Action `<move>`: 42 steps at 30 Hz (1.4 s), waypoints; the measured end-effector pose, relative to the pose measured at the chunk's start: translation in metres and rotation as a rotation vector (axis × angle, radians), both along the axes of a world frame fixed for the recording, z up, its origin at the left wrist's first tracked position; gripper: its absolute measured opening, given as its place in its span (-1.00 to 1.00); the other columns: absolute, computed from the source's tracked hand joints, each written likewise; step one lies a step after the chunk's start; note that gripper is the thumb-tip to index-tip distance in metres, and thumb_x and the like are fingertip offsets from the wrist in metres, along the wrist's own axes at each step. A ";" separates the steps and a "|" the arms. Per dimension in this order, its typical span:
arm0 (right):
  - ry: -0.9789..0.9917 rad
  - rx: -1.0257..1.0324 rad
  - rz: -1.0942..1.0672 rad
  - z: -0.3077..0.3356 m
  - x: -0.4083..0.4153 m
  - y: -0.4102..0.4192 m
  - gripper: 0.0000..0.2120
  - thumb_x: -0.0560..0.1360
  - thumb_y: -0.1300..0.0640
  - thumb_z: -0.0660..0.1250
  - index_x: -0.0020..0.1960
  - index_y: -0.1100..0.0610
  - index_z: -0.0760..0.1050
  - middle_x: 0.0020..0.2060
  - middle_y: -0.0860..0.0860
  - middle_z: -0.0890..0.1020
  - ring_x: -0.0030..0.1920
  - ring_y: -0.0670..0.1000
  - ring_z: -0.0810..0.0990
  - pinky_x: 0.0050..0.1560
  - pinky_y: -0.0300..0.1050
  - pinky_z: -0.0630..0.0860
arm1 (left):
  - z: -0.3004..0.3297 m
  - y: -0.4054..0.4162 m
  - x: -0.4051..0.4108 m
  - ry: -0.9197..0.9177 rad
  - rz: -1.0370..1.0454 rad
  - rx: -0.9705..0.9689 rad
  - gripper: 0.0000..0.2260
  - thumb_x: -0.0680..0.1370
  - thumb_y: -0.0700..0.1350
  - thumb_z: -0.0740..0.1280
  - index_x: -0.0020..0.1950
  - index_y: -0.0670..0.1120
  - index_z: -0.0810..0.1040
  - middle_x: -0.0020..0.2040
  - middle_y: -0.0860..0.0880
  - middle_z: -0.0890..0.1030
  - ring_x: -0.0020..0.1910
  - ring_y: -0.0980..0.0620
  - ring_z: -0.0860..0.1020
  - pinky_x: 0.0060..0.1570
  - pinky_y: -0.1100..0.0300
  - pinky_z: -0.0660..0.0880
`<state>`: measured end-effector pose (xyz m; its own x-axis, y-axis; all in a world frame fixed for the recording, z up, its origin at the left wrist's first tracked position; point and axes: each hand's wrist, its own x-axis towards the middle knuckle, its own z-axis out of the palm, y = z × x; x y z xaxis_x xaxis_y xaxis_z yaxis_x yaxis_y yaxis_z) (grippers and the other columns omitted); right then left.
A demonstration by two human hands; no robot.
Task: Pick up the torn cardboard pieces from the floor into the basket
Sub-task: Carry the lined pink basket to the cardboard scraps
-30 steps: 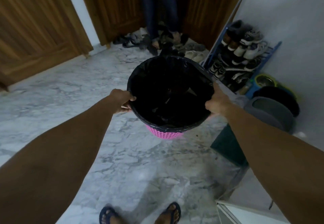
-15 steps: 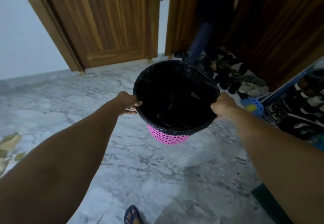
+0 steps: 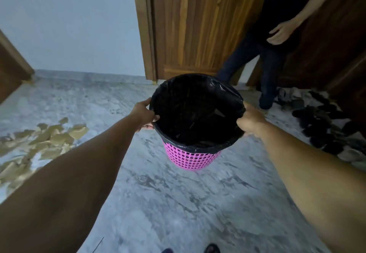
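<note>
both hands — left hand (image 3: 143, 112), right hand (image 3: 250, 121) — grip the rim of a pink basket (image 3: 191, 156), fingers clamped; best set down upright beside the cardboard pieces (image 3: 49, 140) — liner kept open.

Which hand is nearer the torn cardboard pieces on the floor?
Left. The left hand grips the basket rim on the cardboard pieces side; the right hand grips the far rim.

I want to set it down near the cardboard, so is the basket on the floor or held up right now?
Held up. The left hand and right hand grip the basket rim, its base off the floor.
</note>
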<state>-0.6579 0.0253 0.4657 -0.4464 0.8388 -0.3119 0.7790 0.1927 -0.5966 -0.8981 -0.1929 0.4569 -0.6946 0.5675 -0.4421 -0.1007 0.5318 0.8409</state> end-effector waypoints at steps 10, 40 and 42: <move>-0.075 0.040 0.220 0.001 -0.151 0.010 -0.31 0.53 0.38 0.18 0.57 -0.01 0.11 0.46 0.12 0.31 0.36 0.22 0.41 -0.08 -0.14 0.53 | -0.013 -0.040 -0.091 -0.003 0.236 0.001 -0.31 0.49 -0.37 0.37 0.52 0.08 0.24 0.15 -0.19 0.58 -0.12 -0.10 0.60 -0.25 0.11 0.60; -0.089 0.087 1.065 0.006 -0.613 -0.134 -0.52 0.46 0.37 0.07 0.33 0.08 0.38 -0.17 0.12 0.54 -0.50 0.03 0.53 -0.69 -0.36 0.31 | -0.008 -0.231 -0.322 0.009 0.907 -0.017 -0.32 0.50 -0.42 0.32 0.53 -0.01 0.23 -0.26 -0.12 0.54 -0.49 0.02 0.49 -0.61 0.31 0.32; -0.086 0.073 1.107 0.008 -0.644 -0.161 -0.53 0.47 0.37 0.07 0.29 0.03 0.39 -0.09 0.12 0.56 -0.42 0.06 0.59 -0.63 -0.30 0.42 | -0.010 -0.254 -0.341 0.001 0.950 -0.021 -0.31 0.49 -0.42 0.33 0.53 -0.01 0.22 -0.24 -0.11 0.57 -0.44 -0.02 0.51 -0.55 0.25 0.40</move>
